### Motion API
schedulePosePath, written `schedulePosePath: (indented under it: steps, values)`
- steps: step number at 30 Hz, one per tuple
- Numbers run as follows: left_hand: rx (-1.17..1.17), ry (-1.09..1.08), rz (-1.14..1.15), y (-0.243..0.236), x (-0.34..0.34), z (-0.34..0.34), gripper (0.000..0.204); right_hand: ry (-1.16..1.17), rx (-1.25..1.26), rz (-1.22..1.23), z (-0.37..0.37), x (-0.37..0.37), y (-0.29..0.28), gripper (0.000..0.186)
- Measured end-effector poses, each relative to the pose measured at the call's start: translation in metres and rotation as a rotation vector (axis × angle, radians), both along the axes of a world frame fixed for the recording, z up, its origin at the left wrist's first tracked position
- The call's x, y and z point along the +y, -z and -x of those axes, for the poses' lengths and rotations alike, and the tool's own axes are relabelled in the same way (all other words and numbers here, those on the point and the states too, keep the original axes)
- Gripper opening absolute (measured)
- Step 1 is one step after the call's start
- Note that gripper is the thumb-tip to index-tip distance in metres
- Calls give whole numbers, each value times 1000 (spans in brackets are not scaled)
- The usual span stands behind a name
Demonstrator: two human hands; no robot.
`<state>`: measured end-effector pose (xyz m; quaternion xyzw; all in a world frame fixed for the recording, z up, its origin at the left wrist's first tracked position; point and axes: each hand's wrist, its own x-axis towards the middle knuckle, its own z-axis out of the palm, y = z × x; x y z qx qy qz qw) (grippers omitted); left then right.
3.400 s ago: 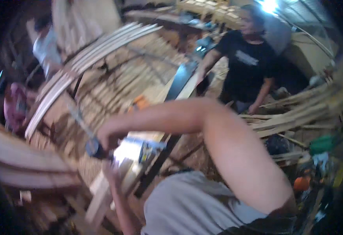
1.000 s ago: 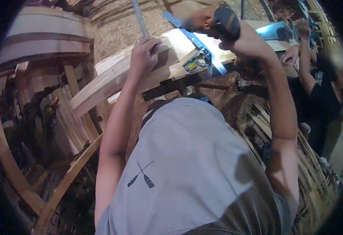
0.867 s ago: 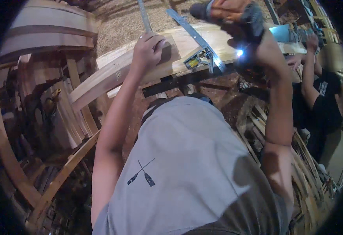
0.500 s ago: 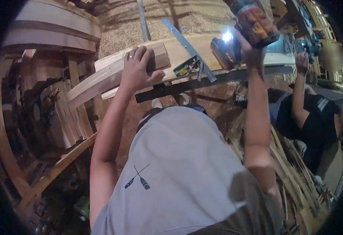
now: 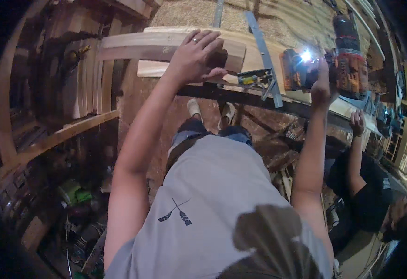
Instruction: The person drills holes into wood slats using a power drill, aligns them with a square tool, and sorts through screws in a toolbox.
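Note:
My left hand (image 5: 196,58) is clasped over a wooden board (image 5: 143,46), fingers across its far side and thumb along the near side. The board lies on other pale planks on the bench. In my right hand (image 5: 322,86) is a cordless drill (image 5: 351,69), gripped by the handle. It is turned on its side: the chuck points away from me, the foot lies to the left, and a bright white lamp shines there. Between my hands, a combination square (image 5: 261,58) with a steel blade and a yellow vial lies on the planks.
Wood shavings (image 5: 185,16) cover the surface beyond the bench. A person in a black shirt (image 5: 368,186) is at the right, one hand near the bench. Timber (image 5: 84,83) stands at the left, and a wooden rail (image 5: 73,128) runs below it.
My head view has shifted, so the bench sits farther right and higher. The drill has tipped, its body swinging from above its foot to the right of it. My left hand stays on the board.

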<state>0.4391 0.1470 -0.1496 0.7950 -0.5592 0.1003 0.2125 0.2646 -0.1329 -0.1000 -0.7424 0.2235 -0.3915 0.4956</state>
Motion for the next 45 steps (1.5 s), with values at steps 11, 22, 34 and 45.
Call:
schedulePosePath:
  steps: [11, 22, 34, 45]
  values:
    - [941, -1339, 675, 186, 172, 145, 15, 2, 450, 608, 55, -128, 81, 49]
    - [923, -1561, 152, 662, 229, 127, 22, -173, 475, 739, -25, -54, 115, 31]
    - [855, -1310, -265, 901, 189, 6, 27, -137, 640, 757, -69, -29, 184, 30]
    - [902, -1329, -82, 823, 203, 64, 24, -186, 588, 640, -79, -43, 162, 29]
